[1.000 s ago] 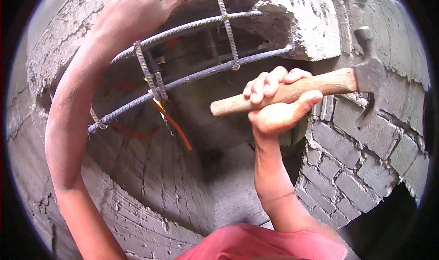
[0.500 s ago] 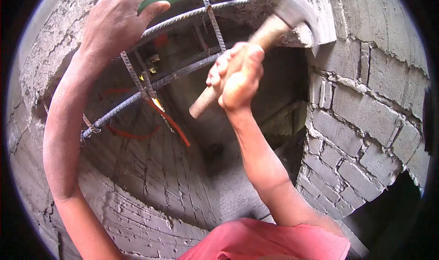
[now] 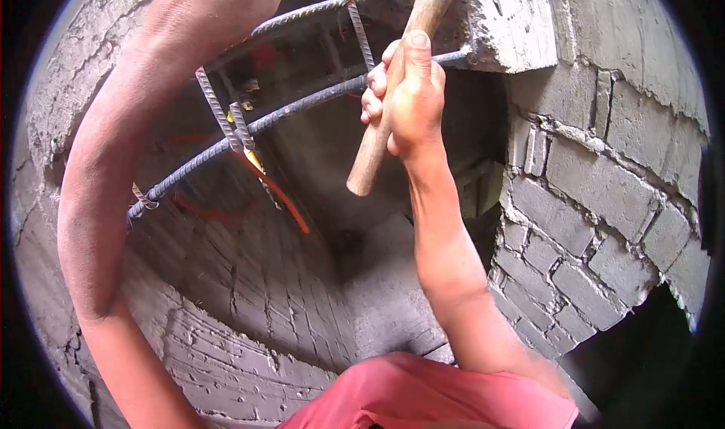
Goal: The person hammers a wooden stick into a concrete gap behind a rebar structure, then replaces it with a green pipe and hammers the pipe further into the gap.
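Observation:
My right hand (image 3: 411, 100) grips the wooden handle of a claw hammer (image 3: 430, 10), fingers wrapped round it and thumb along it. The hammer's dark metal head is partly cut off by the top edge, close to the rough concrete edge (image 3: 521, 32). My left hand (image 3: 219, 2) is raised at the top left, above the steel rebar (image 3: 291, 110). Its back and wrist show, but its fingers are mostly cut off by the frame, so its grip and anything in it are hidden.
Tied rebar crosses a dark opening below the concrete. Orange conduit (image 3: 291, 206) hangs beneath it beside a yellow-and-white strip. A block wall (image 3: 600, 183) with rough mortar joints stands at right; scored grey plaster (image 3: 226, 353) curves across the lower left.
My right hand has moved slightly up and right, and the hammer stands steeper. My left hand has moved up toward the frame edge; the green tube it gripped is out of sight.

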`<action>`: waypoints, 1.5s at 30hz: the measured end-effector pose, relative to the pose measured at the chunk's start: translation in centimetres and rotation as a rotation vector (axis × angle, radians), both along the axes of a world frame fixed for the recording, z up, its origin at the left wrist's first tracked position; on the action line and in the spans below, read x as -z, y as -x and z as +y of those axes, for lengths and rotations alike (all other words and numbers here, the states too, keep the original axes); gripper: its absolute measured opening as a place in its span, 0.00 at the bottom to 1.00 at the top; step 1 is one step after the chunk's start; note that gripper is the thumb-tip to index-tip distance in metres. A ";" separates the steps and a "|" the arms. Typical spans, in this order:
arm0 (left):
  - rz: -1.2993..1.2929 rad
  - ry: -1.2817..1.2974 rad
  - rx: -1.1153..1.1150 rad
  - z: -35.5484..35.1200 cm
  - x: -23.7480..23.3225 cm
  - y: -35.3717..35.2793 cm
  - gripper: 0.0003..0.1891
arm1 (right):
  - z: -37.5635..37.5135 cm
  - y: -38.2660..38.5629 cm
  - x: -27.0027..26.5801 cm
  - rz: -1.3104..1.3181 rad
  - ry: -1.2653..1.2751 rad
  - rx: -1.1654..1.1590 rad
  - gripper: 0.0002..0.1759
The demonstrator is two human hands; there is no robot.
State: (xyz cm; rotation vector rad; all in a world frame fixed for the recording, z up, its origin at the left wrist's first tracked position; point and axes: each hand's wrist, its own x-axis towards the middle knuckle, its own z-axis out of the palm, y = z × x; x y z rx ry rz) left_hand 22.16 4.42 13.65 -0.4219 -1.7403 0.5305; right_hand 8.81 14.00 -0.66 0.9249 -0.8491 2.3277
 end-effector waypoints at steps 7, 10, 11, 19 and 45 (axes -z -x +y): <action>0.110 0.171 -0.033 -3.5 -2.6 3.6 0.24 | -1.1 -2.0 0.7 0.352 0.608 0.001 0.31; -0.184 -0.052 -0.153 -0.9 -1.4 0.3 0.18 | -1.4 -0.9 0.2 0.249 0.492 0.072 0.28; -0.188 -0.055 -0.154 -0.7 -1.3 0.1 0.18 | -1.4 -0.4 0.0 0.096 0.257 0.025 0.28; -0.129 0.035 -0.031 -1.8 -2.5 0.8 0.21 | 3.8 -3.2 1.0 0.388 0.487 -0.139 0.37; -0.819 -0.954 1.170 4.3 29.9 13.2 0.20 | 10.9 -7.8 26.3 -0.406 -0.323 0.345 0.36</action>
